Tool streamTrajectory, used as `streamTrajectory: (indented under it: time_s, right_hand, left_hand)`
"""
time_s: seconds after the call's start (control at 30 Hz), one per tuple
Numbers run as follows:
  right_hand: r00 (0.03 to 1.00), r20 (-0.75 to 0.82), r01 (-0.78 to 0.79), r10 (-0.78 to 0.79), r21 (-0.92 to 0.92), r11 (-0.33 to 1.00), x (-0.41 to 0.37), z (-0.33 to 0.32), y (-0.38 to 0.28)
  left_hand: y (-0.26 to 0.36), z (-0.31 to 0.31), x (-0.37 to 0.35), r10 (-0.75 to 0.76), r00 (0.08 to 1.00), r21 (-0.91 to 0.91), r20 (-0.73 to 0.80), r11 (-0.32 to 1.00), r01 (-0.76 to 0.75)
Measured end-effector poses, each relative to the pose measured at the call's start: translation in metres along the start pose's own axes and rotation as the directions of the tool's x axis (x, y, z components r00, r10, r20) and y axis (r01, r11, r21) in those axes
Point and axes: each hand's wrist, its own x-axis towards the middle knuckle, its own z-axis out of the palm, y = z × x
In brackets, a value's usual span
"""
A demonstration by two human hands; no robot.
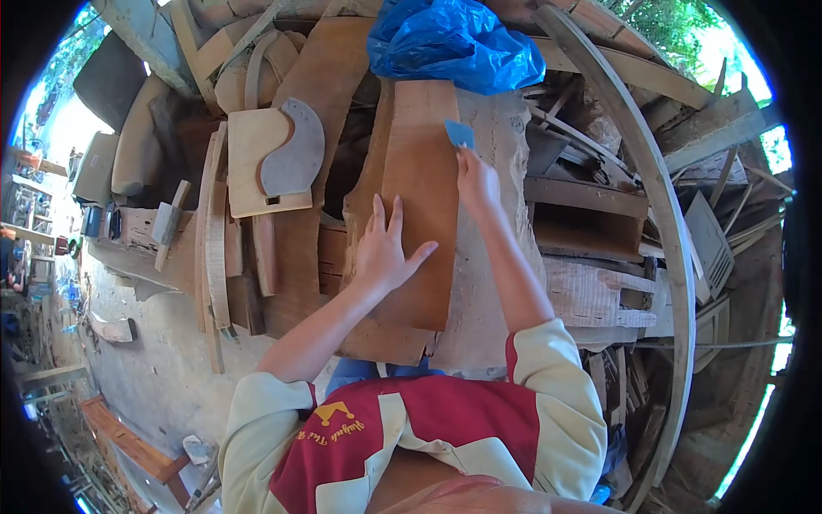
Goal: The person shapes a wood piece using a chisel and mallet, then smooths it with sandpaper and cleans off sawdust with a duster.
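Observation:
A long reddish-brown wooden board lies lengthwise in front of me. My left hand rests flat on its left part, fingers spread, holding nothing. At the board's far right edge, my right hand pinches a small flat blue piece that looks like a scraper. Its exact kind is too small to make out. Under and beside the board is a paler, rough-edged wooden slab.
Crumpled blue plastic sits beyond the board. To the left, a grey curved template lies on a pale wooden panel. A long curved wooden strip arches along the right, with stacked scrap wood inside it.

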Motion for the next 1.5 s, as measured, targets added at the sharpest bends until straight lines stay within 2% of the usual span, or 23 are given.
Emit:
streamTrajectory:
  time_s: [0.07,0.13,0.23,0.33,0.47,0.53,0.63,0.7,0.83,1.0,1.07,1.23,1.3,1.37,1.5]
  right_hand:
    - [1.0,0.023,0.006,-0.006,-0.04,0.999,0.028,0.005,-0.002]
    - [0.995,-0.082,0.05,-0.056,-0.073,0.996,0.047,0.015,-0.004]
    - [0.997,-0.065,0.033,-0.04,-0.118,0.993,0.048,0.016,-0.006]
    - [0.999,0.018,0.046,-0.043,-0.157,0.987,0.012,0.009,-0.004]
    - [0.984,-0.089,0.144,-0.156,-0.125,0.982,-0.056,0.006,-0.003]
    - [0.972,-0.125,0.189,-0.199,-0.089,0.978,-0.059,0.004,-0.006]
    - [0.991,-0.044,0.115,-0.124,-0.168,0.979,-0.031,-0.001,-0.019]
    - [0.997,0.073,0.033,-0.02,-0.193,0.981,0.009,-0.001,-0.019]
    - [1.0,-0.025,-0.02,0.017,-0.133,0.991,0.078,0.013,-0.009]
    - [0.995,-0.095,-0.021,0.017,-0.043,0.999,0.096,0.022,0.006]
    - [0.991,-0.123,0.038,-0.047,-0.071,0.997,0.083,0.021,0.01]
    - [0.992,-0.104,0.069,-0.074,-0.048,0.996,0.003,0.007,0.005]
    - [0.995,-0.072,0.066,-0.063,0.045,0.997,-0.042,-0.002,0.003]
    - [0.98,-0.103,0.181,-0.171,0.104,0.978,-0.097,-0.012,-0.001]
    - [0.98,-0.043,0.192,-0.193,-0.009,0.981,-0.106,-0.013,-0.007]
  left_hand:
    - [0.0,-0.001,0.001,-0.003,1.0,0.006,0.005,1.0,0.003]
    - [0.002,-0.002,0.002,-0.002,1.0,0.01,0.008,1.0,0.002]
    - [0.004,-0.003,0.0,-0.029,0.999,-0.012,0.019,0.999,0.03]
    - [0.005,-0.006,0.001,-0.044,0.999,-0.041,0.026,0.998,0.045]
    - [0.001,-0.002,0.001,-0.017,1.0,-0.061,-0.012,0.998,0.016]
    - [0.002,0.0,0.001,-0.01,0.999,-0.068,-0.031,0.998,0.008]
    - [0.003,-0.003,0.001,-0.031,1.0,-0.056,-0.005,0.998,0.031]
    - [0.002,-0.003,0.001,-0.017,1.0,-0.073,-0.007,0.997,0.016]
    - [0.004,-0.005,0.003,-0.03,0.999,-0.043,0.019,0.999,0.031]
    - [0.003,-0.004,0.001,-0.042,0.999,-0.067,0.017,0.997,0.043]
    - [0.005,-0.005,0.002,-0.055,0.998,-0.083,0.025,0.995,0.056]
    - [0.003,-0.003,0.002,-0.04,0.999,-0.062,0.029,0.997,0.042]
    - [0.003,-0.001,0.001,-0.051,0.998,-0.079,0.023,0.996,0.053]
    - [0.003,-0.001,0.001,-0.029,1.0,-0.051,-0.005,0.998,0.029]
    - [0.004,-0.003,0.001,-0.027,1.0,-0.037,-0.002,0.999,0.027]
